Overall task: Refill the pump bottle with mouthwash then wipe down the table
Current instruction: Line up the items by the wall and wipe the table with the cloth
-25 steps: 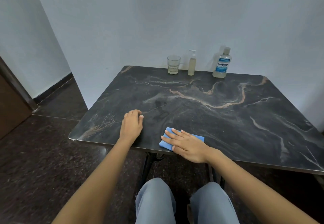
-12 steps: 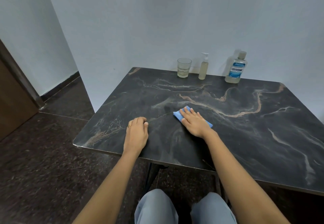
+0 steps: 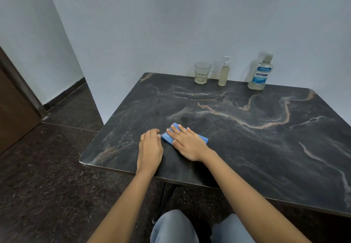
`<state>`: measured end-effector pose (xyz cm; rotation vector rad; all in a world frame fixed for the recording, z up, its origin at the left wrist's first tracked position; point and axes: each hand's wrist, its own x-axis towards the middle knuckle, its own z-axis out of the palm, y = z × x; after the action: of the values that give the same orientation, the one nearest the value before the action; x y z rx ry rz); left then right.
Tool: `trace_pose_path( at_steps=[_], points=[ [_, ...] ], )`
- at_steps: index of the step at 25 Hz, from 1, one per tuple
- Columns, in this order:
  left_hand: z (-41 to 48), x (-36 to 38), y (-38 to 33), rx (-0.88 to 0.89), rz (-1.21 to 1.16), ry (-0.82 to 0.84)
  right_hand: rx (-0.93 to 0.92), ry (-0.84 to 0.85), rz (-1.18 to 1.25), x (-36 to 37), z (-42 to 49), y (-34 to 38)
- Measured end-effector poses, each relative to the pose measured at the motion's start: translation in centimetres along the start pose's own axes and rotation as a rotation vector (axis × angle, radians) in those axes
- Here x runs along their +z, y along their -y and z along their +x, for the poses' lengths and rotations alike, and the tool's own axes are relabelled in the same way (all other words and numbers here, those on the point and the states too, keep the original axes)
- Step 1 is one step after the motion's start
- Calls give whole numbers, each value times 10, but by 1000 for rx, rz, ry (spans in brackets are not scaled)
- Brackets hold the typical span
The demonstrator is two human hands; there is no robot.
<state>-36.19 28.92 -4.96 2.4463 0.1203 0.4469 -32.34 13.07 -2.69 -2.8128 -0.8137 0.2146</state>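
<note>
Cloth (image 3: 166,137): your right hand (image 3: 187,144) presses it flat on the table (image 3: 247,147), fingers straight.
Left hand (image 3: 150,147): yours rests just beside it, fingers curled, holding nothing.

I observe my right hand (image 3: 187,143) flat, fingers straight, on a folded blue cloth (image 3: 167,137) on the dark marble-patterned table (image 3: 256,157). My left hand (image 3: 150,147), fingers curled, rests at the cloth's 9 o'clock. A clear glass tumbler (image 3: 202,72), a white-topped pump bottle (image 3: 224,72) and a clear mouthwash bottle (image 3: 260,74) stand at 12 to 1 o'clock.
</note>
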Motion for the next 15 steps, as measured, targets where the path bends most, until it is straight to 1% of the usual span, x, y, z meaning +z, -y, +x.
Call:
trace_pose_path(
  at_steps=[4,7,9,11,13,15],
  points=[
    [1,0,-1,-12,32,9,153,4,15,-11,57,-32],
    [2,0,0,-19,47,15,265,-17,6,-25,58,-74],
    [1,-1,-1,-11,56,25,360,-39,14,-30,36,-101],
    [0,-1,-2,-10,59,27,428,-60,49,-30,3,-113],
    [-1,-1,-3,-4,50,18,460,-92,61,-23,-34,-102],
    [-1,0,-2,-2,38,6,433,-99,44,-12,-67,-72]
  ],
)
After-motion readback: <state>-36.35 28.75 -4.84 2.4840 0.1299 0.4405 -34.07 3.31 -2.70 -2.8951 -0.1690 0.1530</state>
